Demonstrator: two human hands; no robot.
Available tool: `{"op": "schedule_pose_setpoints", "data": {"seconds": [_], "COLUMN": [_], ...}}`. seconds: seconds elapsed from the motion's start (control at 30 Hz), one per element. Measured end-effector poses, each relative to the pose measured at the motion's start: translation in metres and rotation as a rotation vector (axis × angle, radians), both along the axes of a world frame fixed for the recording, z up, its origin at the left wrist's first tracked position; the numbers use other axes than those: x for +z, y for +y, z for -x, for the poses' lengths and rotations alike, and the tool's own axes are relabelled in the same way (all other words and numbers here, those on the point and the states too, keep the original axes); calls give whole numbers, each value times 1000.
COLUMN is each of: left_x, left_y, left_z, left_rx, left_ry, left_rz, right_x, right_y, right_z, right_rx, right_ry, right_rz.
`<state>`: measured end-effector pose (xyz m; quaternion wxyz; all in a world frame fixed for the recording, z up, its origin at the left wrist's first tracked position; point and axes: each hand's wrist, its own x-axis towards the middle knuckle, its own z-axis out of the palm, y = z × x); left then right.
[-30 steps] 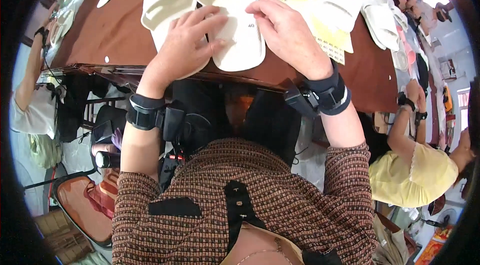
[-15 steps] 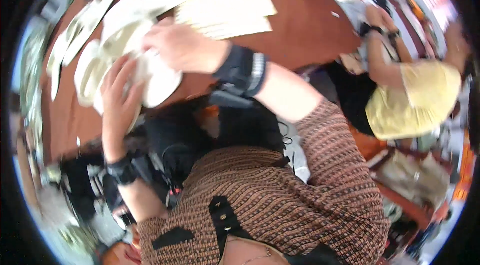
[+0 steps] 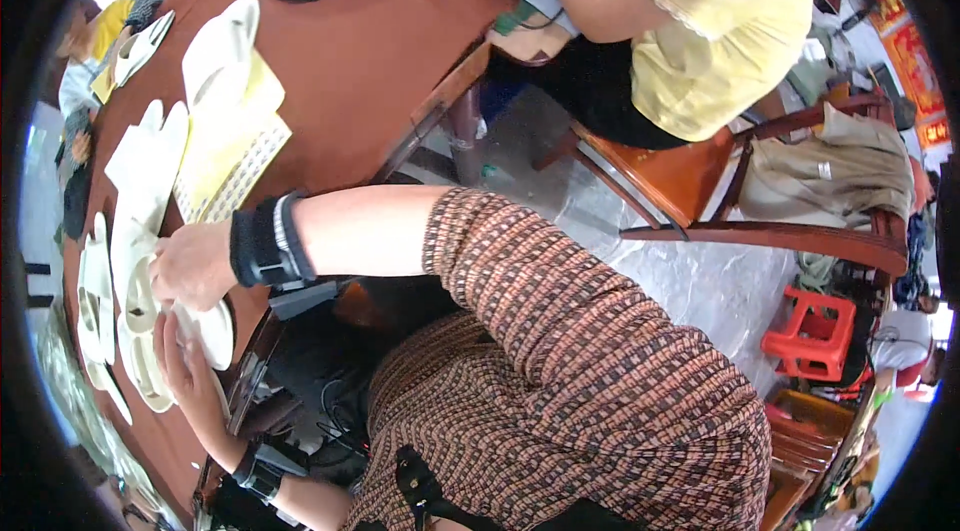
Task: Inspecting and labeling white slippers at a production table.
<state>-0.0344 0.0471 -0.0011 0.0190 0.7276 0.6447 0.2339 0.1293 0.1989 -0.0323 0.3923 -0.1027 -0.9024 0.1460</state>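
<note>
The brown desk (image 3: 370, 61) is being seen tilted across the upper left of the head view, and every place below is being given relative to it. At its near edge, a white slipper (image 3: 205, 331) is being held between both hands, partly on the desk and partly overhanging the edge. The right hand (image 3: 192, 266) is being pressed down on the slipper's top with fingers curled over it; a black wrist strap is being worn just behind it. The left hand (image 3: 190, 376) is being cupped under the slipper from below the desk edge, fingers spread along the sole. More white slippers (image 3: 140, 191) are being kept in rows along the desk's left side, just beside the held one. A yellow perforated sheet (image 3: 235, 146) is lying near the desk's middle. At the far side, a person in a yellow top (image 3: 720, 21) is being seated on a wooden chair (image 3: 700, 181).
</note>
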Motion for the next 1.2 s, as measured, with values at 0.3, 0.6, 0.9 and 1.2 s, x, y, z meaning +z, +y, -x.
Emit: {"op": "schedule_pose_setpoints", "data": {"seconds": [0.3, 0.6, 0.9, 1.2], "left_x": [0, -4, -4, 5], "left_y": [2, 9, 5, -8], "left_z": [-1, -2, -17, -26], "left_rx": [-17, -24, 36, 114], "left_ry": [7, -59, -17, 23], "left_rz": [33, 7, -106, -173], "right_x": [-3, 3, 14, 29], "right_y": [2, 3, -3, -12], "right_z": [1, -11, -27, -40], "right_rx": [-19, -3, 41, 191], "right_ry": [6, 8, -13, 21], "right_rz": [3, 23, -69, 180]}}
